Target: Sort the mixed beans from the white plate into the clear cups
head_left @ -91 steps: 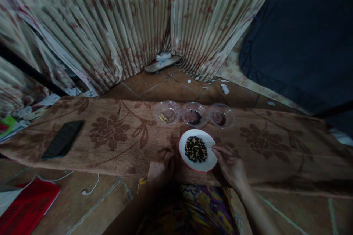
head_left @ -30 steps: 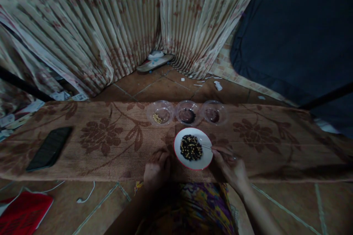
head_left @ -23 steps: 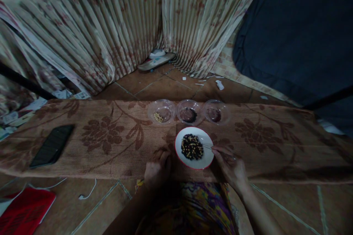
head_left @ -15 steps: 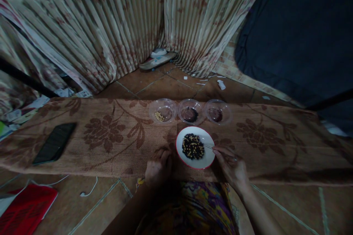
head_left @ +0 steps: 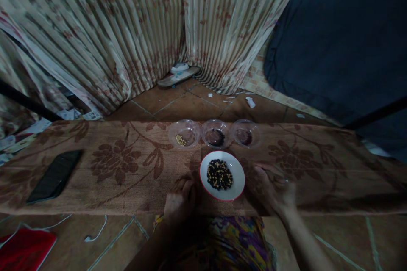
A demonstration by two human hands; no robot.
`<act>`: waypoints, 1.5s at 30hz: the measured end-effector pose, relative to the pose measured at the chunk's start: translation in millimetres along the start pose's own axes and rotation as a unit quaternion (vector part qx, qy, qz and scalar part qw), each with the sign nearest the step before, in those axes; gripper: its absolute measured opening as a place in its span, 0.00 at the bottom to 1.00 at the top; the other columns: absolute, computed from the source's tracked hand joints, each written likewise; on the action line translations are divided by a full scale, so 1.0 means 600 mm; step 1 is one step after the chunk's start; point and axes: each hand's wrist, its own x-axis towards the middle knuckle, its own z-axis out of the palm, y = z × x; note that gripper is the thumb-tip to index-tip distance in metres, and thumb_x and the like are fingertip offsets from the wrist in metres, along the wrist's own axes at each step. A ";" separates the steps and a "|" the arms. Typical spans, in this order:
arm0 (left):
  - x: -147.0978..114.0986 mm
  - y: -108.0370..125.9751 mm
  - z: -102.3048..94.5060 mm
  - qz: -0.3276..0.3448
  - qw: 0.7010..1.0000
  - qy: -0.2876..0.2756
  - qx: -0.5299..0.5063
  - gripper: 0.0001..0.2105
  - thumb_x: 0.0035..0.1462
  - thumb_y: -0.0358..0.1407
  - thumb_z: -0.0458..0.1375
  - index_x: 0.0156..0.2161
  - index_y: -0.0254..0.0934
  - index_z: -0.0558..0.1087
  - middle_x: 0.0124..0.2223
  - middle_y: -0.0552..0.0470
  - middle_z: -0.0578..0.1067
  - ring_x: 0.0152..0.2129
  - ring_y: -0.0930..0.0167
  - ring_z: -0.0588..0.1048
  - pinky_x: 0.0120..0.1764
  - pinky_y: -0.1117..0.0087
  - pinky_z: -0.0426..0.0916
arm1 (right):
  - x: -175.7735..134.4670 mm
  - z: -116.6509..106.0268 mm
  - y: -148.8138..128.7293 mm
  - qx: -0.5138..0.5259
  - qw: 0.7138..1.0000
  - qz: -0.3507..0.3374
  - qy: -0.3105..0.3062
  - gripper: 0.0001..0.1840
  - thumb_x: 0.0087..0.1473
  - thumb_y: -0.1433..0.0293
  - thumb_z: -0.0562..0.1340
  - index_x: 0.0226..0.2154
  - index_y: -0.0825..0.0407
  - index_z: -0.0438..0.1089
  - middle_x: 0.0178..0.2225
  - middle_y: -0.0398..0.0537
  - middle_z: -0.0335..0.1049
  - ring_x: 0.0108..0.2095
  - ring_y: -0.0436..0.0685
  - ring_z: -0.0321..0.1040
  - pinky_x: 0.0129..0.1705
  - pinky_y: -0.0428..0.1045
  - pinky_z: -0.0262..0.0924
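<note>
Cloth (head_left: 174, 161) bore three barely filled bowls (head_left: 190, 129); most beans (head_left: 220, 175) lay mixed on your plate (head_left: 238, 175), left hand (head_left: 179, 198) curled, right hand (head_left: 276, 184)'s grip unclear.

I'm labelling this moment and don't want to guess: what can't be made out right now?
All in the head view:
Right hand: dimness and blur hide whether it holds anything.
Left hand: its own back hides the palm.
Rightmost clear bowl: its dark contents are too small and dim to identify.
Red item: cut off by the left and bottom edges.
</note>
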 end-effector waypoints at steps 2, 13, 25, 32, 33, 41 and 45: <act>-0.002 -0.003 0.004 -0.002 1.000 0.004 0.003 0.08 0.64 0.32 0.48 0.37 0.40 0.69 0.34 0.51 0.73 0.32 0.70 0.73 0.34 0.71 0.68 | 0.039 -0.004 0.001 -0.013 0.999 -0.014 0.039 0.13 0.55 0.60 0.62 0.31 0.50 0.77 0.33 0.51 0.78 0.36 0.58 0.74 0.39 0.53 0.68; -0.003 -0.007 0.006 0.002 1.000 -0.002 0.002 0.08 0.64 0.33 0.47 0.38 0.40 0.69 0.35 0.50 0.74 0.33 0.70 0.73 0.35 0.70 0.68 | 0.068 0.011 -0.006 0.077 0.992 -0.001 0.102 0.10 0.52 0.62 0.65 0.29 0.52 0.77 0.32 0.51 0.78 0.35 0.57 0.74 0.40 0.53 0.68; 0.001 -0.001 -0.001 0.005 1.000 -0.005 -0.003 0.07 0.63 0.33 0.49 0.36 0.40 0.69 0.34 0.51 0.73 0.33 0.70 0.72 0.36 0.70 0.67 | -0.052 0.005 0.015 0.005 0.988 0.055 -0.143 0.16 0.57 0.57 0.60 0.38 0.50 0.77 0.40 0.53 0.76 0.41 0.60 0.73 0.43 0.54 0.67; 0.000 -0.001 0.001 0.002 1.000 -0.006 0.002 0.07 0.63 0.32 0.49 0.35 0.40 0.69 0.33 0.52 0.73 0.32 0.71 0.72 0.36 0.71 0.67 | -0.052 0.014 0.006 0.013 0.988 0.065 -0.136 0.16 0.57 0.57 0.60 0.37 0.50 0.77 0.39 0.52 0.76 0.41 0.59 0.73 0.44 0.53 0.67; 0.000 -0.001 0.002 0.001 1.000 -0.005 0.004 0.07 0.63 0.32 0.49 0.35 0.40 0.69 0.33 0.52 0.73 0.32 0.71 0.72 0.36 0.71 0.67 | -0.052 0.015 0.006 0.016 0.988 0.065 -0.137 0.16 0.57 0.57 0.60 0.36 0.50 0.77 0.40 0.51 0.76 0.41 0.58 0.73 0.44 0.53 0.67; -0.001 -0.003 0.004 -0.001 1.000 -0.009 -0.007 0.06 0.63 0.32 0.49 0.37 0.39 0.69 0.35 0.51 0.73 0.34 0.70 0.72 0.37 0.70 0.68 | -0.053 0.015 0.007 0.018 0.988 0.055 -0.140 0.15 0.57 0.57 0.60 0.37 0.49 0.77 0.40 0.51 0.76 0.42 0.58 0.72 0.45 0.53 0.67; 0.000 -0.001 0.001 0.000 1.000 -0.006 -0.011 0.07 0.63 0.32 0.49 0.36 0.39 0.69 0.34 0.51 0.73 0.33 0.70 0.72 0.37 0.70 0.68 | -0.054 0.017 0.009 0.013 0.989 0.045 -0.140 0.14 0.58 0.58 0.60 0.36 0.48 0.77 0.40 0.51 0.75 0.42 0.58 0.72 0.46 0.54 0.67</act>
